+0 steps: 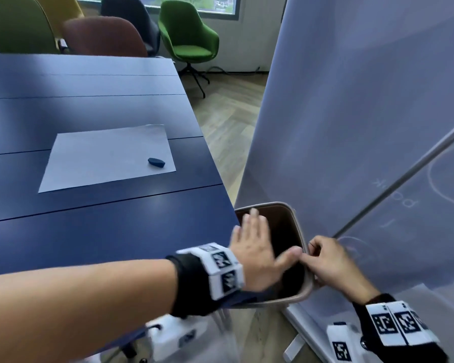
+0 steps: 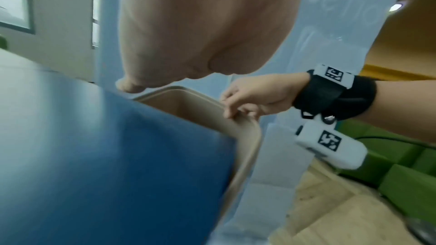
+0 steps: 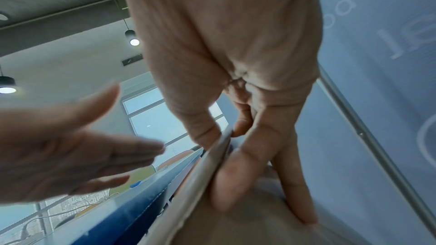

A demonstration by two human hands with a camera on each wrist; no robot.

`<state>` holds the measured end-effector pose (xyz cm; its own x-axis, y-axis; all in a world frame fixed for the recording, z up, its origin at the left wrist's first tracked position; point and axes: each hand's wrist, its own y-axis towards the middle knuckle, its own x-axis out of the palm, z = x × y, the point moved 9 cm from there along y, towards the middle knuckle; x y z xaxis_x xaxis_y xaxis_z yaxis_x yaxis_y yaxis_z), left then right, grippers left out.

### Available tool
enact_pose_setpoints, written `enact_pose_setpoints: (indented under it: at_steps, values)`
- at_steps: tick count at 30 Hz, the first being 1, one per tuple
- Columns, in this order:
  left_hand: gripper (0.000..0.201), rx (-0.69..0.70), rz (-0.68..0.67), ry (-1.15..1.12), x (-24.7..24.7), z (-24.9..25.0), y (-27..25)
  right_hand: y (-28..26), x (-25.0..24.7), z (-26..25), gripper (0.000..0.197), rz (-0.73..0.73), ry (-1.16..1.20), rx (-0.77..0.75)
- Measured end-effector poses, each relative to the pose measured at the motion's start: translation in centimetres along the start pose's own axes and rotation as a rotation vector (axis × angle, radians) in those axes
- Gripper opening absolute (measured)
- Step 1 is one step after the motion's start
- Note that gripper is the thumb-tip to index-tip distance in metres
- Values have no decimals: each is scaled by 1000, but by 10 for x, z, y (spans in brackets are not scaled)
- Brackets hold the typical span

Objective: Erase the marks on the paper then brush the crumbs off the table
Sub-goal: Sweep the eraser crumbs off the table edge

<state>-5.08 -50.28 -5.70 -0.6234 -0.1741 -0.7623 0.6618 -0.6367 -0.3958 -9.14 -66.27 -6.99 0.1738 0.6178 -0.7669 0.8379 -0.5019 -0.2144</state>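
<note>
right hand [image 1: 325, 260] pinches beige plastic bin [image 1: 300, 231] rim, lower right; left hand [image 1: 254, 244] flat, fingers straight (blurred) beside dark blue table [image 1: 89, 231] edge.

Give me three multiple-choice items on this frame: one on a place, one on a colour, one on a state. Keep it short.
1. Where is the eraser?
A. on the paper
B. in the bin
C. in the left hand

2. What colour is the table?
A. white
B. dark blue
C. green

3. How does the right hand stand?
A. flat on the table
B. pinching the bin rim
C. holding the eraser

Answers:
1 A: it lies near the right edge of the paper.
2 B: the head view shows a dark blue top.
3 B: thumb and fingers pinch the rim of the bin, while the left hand is spread open above it.
</note>
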Motion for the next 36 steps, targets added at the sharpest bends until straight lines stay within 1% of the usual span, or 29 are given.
enact_pose_setpoints:
  at_steps: [2,3,5,6,7,9,10,13,14,15,16,17,18,19,20,21,22,24,25,27,29,30,32,33,36]
  values:
    - [107,-139,54,66,-23,-54,-10,-2,2,-1,23,4,28,-7]
    - [101,-218,62,103,-32,-84,-17,-3,3,-1,23,-1,28,-7]
    - [100,-363,49,189,-42,-137,-34,-3,5,0,23,-3,39,-6]
    - [103,-403,41,234,-44,-154,-41,-2,6,1,22,-3,43,-12]
    - [105,-408,39,270,-42,-161,-43,-2,7,2,21,-6,48,-14]
    - [103,-345,37,290,-30,-146,-37,-2,9,3,20,-18,54,-8]
    - [105,-279,25,296,-19,-127,-31,-3,11,3,20,-24,54,-6]
    - [131,10,-42,329,26,-44,-6,-6,13,1,22,-2,45,-12]
    - [133,97,-101,302,41,-16,-1,-7,13,2,23,4,23,-12]
    - [129,160,-171,247,50,7,1,-7,14,2,23,1,7,-10]
    - [120,194,-228,166,53,25,0,-8,14,4,23,-10,0,1]
    - [108,207,-249,81,48,35,-1,-9,14,6,22,-22,6,12]
    - [96,204,-223,22,39,36,-3,-10,14,8,20,-27,20,17]
    - [88,182,-163,4,26,28,-6,-11,13,10,18,-20,34,20]
    - [85,137,-95,11,14,11,-11,-12,12,12,17,-7,41,20]
    - [86,69,-30,32,2,-13,-19,-14,12,13,17,2,42,20]
    - [92,-10,17,58,-8,-41,-32,-15,14,15,17,5,41,20]
    - [113,-151,88,115,-19,-96,-65,-15,16,18,17,1,49,18]
    - [119,-224,96,139,-21,-120,-85,-14,17,21,17,-2,62,20]
    - [121,-378,54,162,-15,-156,-122,-14,19,26,16,-6,93,23]
    - [122,-483,-27,169,-2,-168,-138,-15,20,29,16,-10,109,20]
    - [123,-502,-54,161,6,-164,-137,-16,22,29,16,-16,113,15]
    - [121,-462,-85,129,18,-138,-122,-17,24,29,17,-30,133,10]
    - [120,-405,-90,111,23,-120,-107,-18,24,28,17,-37,140,11]
    - [121,-178,-72,61,33,-61,-54,-19,26,22,17,-42,144,-7]
